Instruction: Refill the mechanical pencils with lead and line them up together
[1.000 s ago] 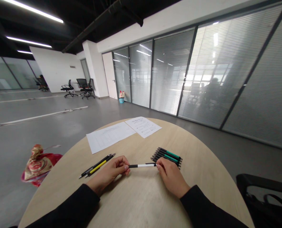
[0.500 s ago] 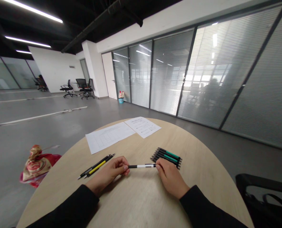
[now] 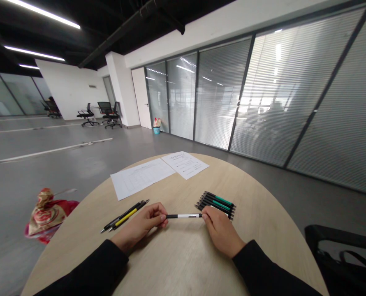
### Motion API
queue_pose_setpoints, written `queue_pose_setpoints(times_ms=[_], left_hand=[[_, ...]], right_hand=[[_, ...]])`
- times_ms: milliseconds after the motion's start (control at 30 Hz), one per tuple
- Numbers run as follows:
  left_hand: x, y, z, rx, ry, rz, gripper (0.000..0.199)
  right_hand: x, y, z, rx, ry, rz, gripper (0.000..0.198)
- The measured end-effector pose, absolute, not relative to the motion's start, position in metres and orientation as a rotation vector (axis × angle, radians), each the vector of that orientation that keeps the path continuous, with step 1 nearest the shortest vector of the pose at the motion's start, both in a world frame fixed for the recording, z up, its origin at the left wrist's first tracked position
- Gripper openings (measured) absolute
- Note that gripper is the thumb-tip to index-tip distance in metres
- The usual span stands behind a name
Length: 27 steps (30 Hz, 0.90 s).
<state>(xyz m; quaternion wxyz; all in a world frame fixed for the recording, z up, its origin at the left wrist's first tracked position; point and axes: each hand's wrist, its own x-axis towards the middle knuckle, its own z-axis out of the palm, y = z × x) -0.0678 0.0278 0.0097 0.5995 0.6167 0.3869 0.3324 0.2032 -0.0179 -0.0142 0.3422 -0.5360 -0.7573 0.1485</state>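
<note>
A black-and-white pen [image 3: 183, 216] lies level between my hands, just above or on the table; I cannot tell which. My left hand [image 3: 152, 220] pinches its black end between thumb and fingers. The other end, by the clip, is gripped by my right hand [image 3: 220, 230], whose fingers hide the tip. Right behind that hand lies a row of several pens [image 3: 216, 202], black with green or white parts. To the left of my left hand, a yellow-and-black pen [image 3: 129, 216] rests beside a black pen [image 3: 121, 216].
Two printed sheets, a wide one [image 3: 142, 176] and a smaller one [image 3: 185, 165], lie at the far side of the round wooden table [image 3: 170, 263]. On the floor at left stands a red-and-tan bag [image 3: 49, 213]. A black chair [image 3: 340, 238] is close at right.
The pen has rolled slightly about its length, so its clip now faces me more. Both hands keep their grip and place.
</note>
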Motion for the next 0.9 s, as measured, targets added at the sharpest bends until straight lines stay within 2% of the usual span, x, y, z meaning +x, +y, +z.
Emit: queue_pose_setpoints(times_ms=[567, 900], left_hand=[[-0.0671, 0.0277, 0.0107, 1.449, 0.916, 0.765, 0.027], [-0.0658, 0.0278, 0.0108, 1.418, 0.953, 0.798, 0.033]], right_hand=[[0.2009, -0.0187, -0.0149, -1.383, -1.985, 0.328, 0.031], [0.199, -0.0153, -0.0134, -1.304, -1.66, 0.622, 0.012]])
